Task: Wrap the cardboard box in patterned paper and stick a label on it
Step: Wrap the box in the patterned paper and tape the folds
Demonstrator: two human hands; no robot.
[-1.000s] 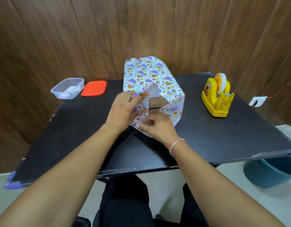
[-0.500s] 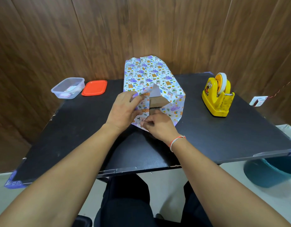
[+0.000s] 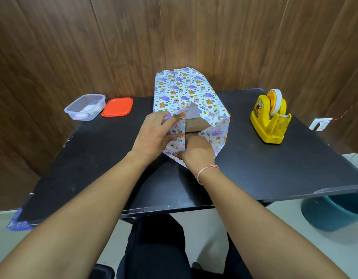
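Nearest the camera, both forearms are reaching over the front edge of the black table (image 3: 254, 174) toward the near end of the box.

The right hand (image 3: 196, 152), w/ a thread band at the wrist, is curling its fingers (image 3: 179, 155) onto the bottom flap of the patterned paper (image 3: 182, 89), pinching it low against the box end. Probably it's pinning that flap so the fold can't spring back.

The left hand (image 3: 154, 133) is just beside it, thumb and fingers pinching the left side flap where the paper is peeling back and showing its white underside. It looks to be drawing that flap in toward the middle.

Between the two hands a patch of bare cardboard box (image 3: 194, 124) is showing, so this end isn't closed yet. The right side flap is already lying folded in as a triangle.

The box is sitting mid-table, long axis running away from the person. Top and sides are covered in white paper w/ purple, orange and blue cartoon prints; a seam is running along the top. The far end looks folded, but can't tell if it's taped.

Right of the box, well apart: a yellow tape dispenser (image 3: 269, 119), within reach, likely for sealing the end. Far left: a clear tub (image 3: 85, 107) w/ its orange lid (image 3: 117, 107) lying beside it; something pale is inside, maybe labels, too small to tell.
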